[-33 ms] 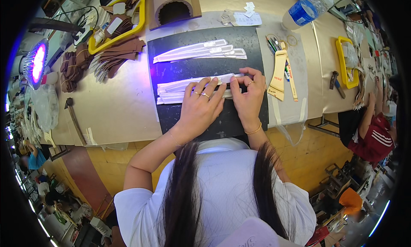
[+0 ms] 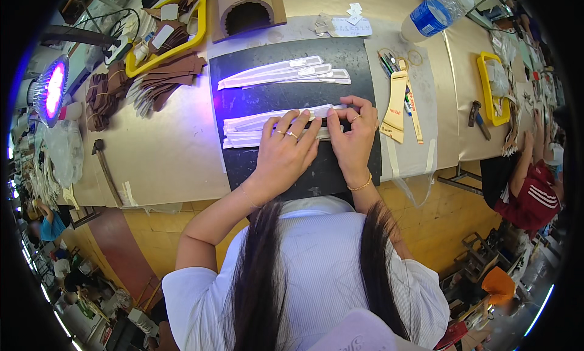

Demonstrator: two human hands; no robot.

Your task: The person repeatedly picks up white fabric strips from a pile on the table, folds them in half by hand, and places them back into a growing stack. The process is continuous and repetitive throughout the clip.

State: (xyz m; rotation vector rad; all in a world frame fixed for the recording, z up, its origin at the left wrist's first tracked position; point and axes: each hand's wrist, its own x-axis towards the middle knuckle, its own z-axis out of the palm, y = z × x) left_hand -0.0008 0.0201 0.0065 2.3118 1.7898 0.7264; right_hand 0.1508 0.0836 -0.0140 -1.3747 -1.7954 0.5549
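Several long pale strips [image 2: 240, 127], with whitish edging, lie side by side on a dark mat [image 2: 286, 98]. Across their right half rests my left hand [image 2: 281, 153], palm down, its fingers stretched out and a little apart. My right hand [image 2: 356, 138] is at the right end of the upper strip, thumb and bent forefinger closed about that end; its other fingers curl under and are partly hidden. A second fanned group of similar strips [image 2: 267, 76] lies farther back on the mat, touched by neither hand.
Brown strips [image 2: 170, 77] and a yellow basket [image 2: 199, 31] stand left, near a lit lamp [image 2: 53, 90] and a hammer [image 2: 108, 171]. To the right are cream templates [image 2: 396, 107], pens, a bottle [image 2: 429, 19] and another hammer [image 2: 479, 118]. A co-worker [image 2: 529, 193] sits far right.
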